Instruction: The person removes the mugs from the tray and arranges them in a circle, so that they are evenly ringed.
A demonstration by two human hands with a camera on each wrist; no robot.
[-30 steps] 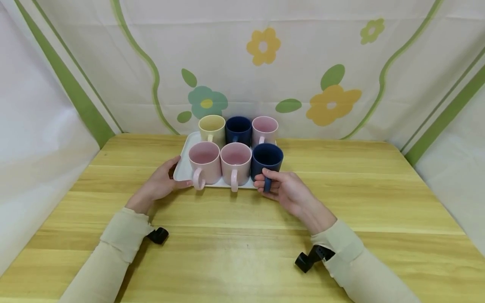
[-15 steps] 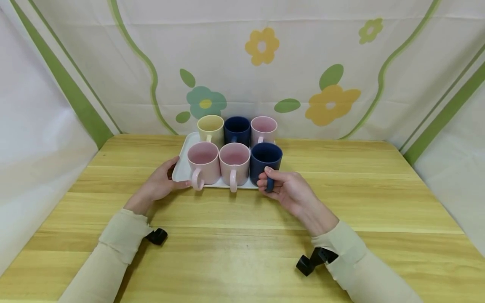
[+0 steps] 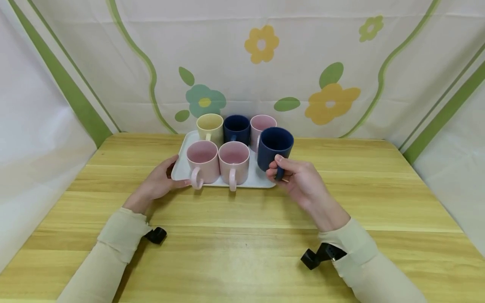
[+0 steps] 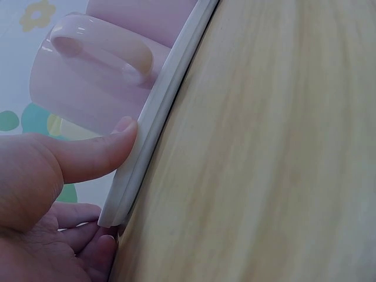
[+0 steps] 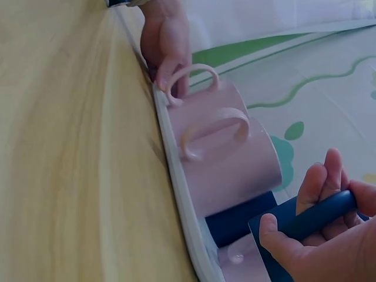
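1. The blue mug (image 3: 267, 156) is held by the right hand (image 3: 301, 181), its handle (image 3: 280, 173) grasped between thumb and fingers (image 3: 272, 171).
2. It is suspended above the front right part of the tray (image 3: 261, 182), apart from the surface.
3. The tray's front left corner is gripped by the left hand (image 3: 156, 182); the thumb (image 4: 97, 157) is pressed against the front rim, and the other fingers are curled at the corner.
4. In front, 2 mugs are stood upright side by side: the left pink mug (image 3: 209, 169) and the right pink mug (image 3: 239, 167).
5. Behind, 3 more are lined up: the yellow mug (image 3: 216, 135), the rear blue mug (image 3: 243, 135) and the rear pink mug (image 3: 255, 139).
6. The tray is carried by the counter (image 3: 235, 248), backed by flowered cloth (image 3: 235, 75).
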